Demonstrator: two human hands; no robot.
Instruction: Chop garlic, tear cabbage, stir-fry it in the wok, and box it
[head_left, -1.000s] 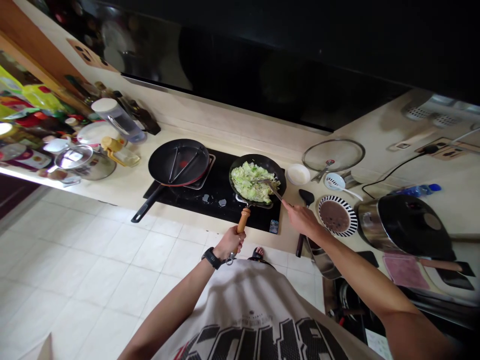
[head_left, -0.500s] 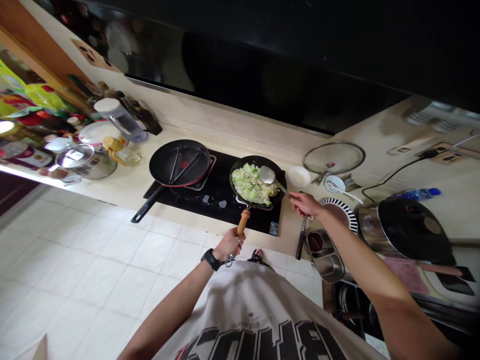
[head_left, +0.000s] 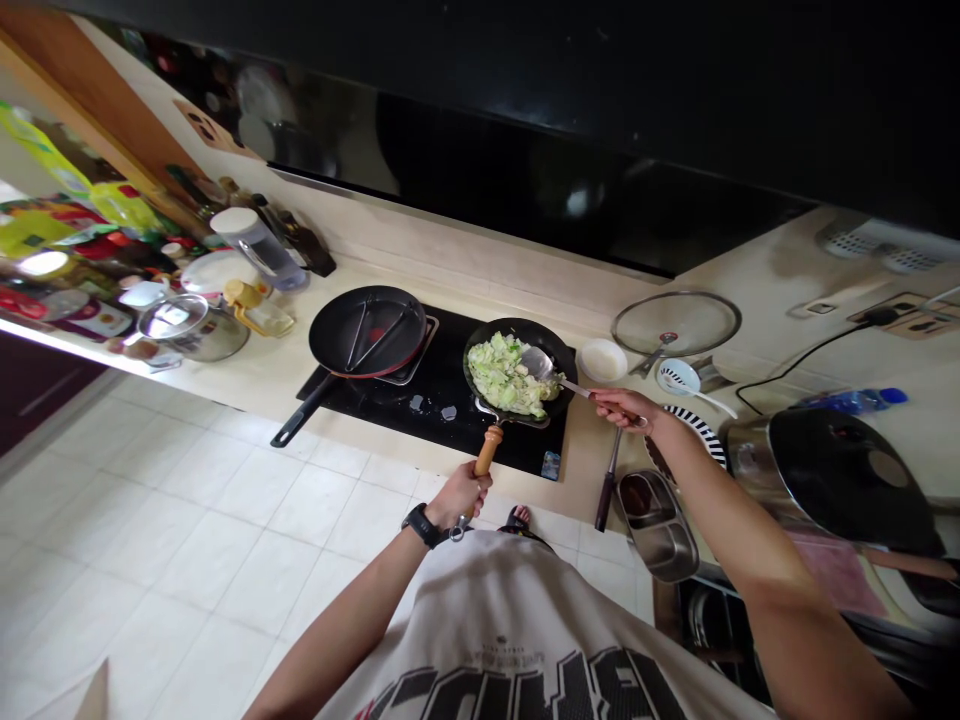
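My left hand (head_left: 463,494) is closed around the wooden handle of a dark wok (head_left: 556,345) on the right side of the cooktop (head_left: 480,440). Chopped pale-green cabbage (head_left: 501,372) fills much of the wok. In my right hand (head_left: 628,408) is the handle of a metal cooking spatula (head_left: 537,363); its broad head rests at the right side of the cabbage. A larger black frying pan (head_left: 330,325), with a pair of tongs (head_left: 381,335) lying in it, sits on the left burner.
Right of the wok are a small white bowl (head_left: 603,360), a glass lid (head_left: 675,322), a striped bowl (head_left: 709,432), a divided steel container (head_left: 664,545) and a large cooker (head_left: 832,480). A steel pot (head_left: 206,335) and several bottles stand at left. A black hood (head_left: 480,150) hangs overhead.
My right hand has drawn back to the right, and the spatula has turned over and shifted across the cabbage. The left hand keeps its hold on the wok handle. The view has shifted slightly.
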